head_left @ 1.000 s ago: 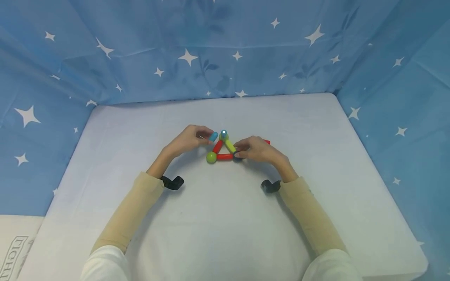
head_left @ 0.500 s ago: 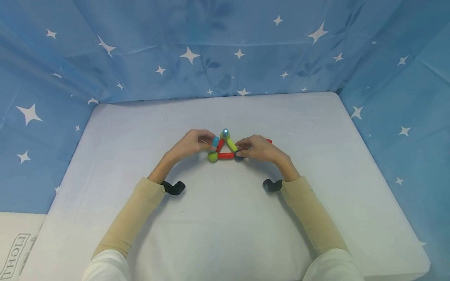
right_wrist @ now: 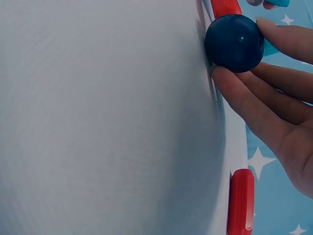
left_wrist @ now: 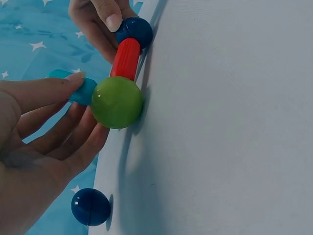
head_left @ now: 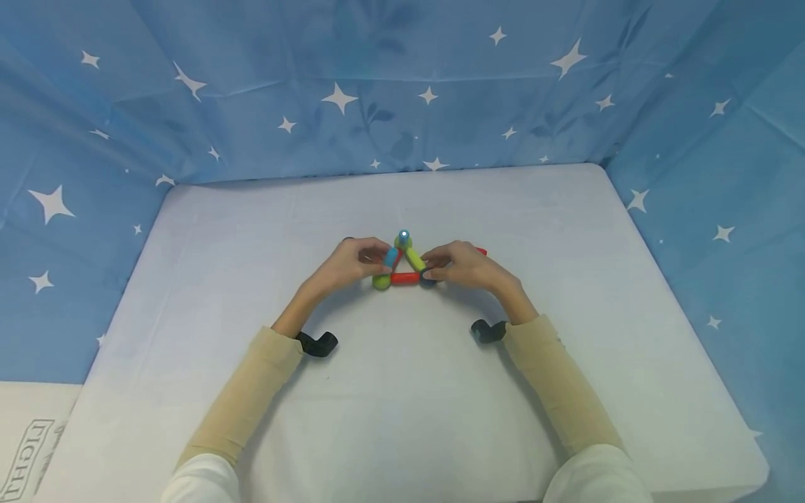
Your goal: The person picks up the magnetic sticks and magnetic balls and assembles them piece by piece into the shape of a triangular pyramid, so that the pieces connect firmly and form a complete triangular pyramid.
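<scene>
My left hand point(head_left: 357, 262) pinches a light-blue rod point(left_wrist: 83, 91) between thumb and fingers, its end at the green ball point(left_wrist: 117, 102) on the near left corner of a triangle. My right hand point(head_left: 464, 265) grips the dark-blue ball point(right_wrist: 235, 43) at the near right corner. Between these two balls runs a red rod point(head_left: 405, 278). A yellow-green rod point(head_left: 415, 260) goes from the right corner to the far corner, where another light-blue rod point(head_left: 404, 236) stands upright on a green ball. The second red rod, on the left side, is partly hidden behind my left hand's rod.
A loose dark-blue ball point(left_wrist: 91, 207) lies on the white table point(head_left: 402, 405) beyond my left hand. One loose red rod point(right_wrist: 241, 201) lies by my right hand, mostly hidden in the head view. A blue star-patterned curtain point(head_left: 251, 91) borders the table.
My left hand has brought the light-blue rod from the triangle's far left side toward me, down to the near left green ball. My right hand has stayed on the dark-blue ball.
</scene>
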Demonstrator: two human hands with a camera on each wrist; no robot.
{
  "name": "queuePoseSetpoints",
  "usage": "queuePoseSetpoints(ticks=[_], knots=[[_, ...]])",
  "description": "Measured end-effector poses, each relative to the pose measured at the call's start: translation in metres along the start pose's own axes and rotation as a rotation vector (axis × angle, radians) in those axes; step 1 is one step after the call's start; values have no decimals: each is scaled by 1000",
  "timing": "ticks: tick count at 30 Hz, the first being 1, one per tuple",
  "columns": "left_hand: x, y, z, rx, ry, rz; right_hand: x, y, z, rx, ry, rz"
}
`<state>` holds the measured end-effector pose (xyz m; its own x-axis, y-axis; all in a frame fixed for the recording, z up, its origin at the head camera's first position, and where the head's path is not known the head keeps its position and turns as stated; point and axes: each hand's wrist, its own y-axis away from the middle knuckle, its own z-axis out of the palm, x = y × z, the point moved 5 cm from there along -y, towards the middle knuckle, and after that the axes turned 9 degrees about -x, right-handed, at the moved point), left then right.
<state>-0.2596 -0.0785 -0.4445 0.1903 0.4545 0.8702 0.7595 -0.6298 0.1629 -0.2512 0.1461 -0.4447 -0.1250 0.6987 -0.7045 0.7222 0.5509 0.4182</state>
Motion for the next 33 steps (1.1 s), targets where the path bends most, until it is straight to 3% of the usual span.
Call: queuePoseSetpoints(ticks=[10, 18, 25, 33], knots=[[-4, 7, 6, -20, -13, -10, 2, 4, -1, 32, 9, -1], [-5, 10, 9, 3, -5, -13, 2, 9, -4, 47, 13, -19], [-7, 12, 10, 26, 1, -10, 6, 17, -24, 187, 64, -76], [-7, 14, 11, 46, -6, -14, 17, 28, -44, 293, 86, -43]])
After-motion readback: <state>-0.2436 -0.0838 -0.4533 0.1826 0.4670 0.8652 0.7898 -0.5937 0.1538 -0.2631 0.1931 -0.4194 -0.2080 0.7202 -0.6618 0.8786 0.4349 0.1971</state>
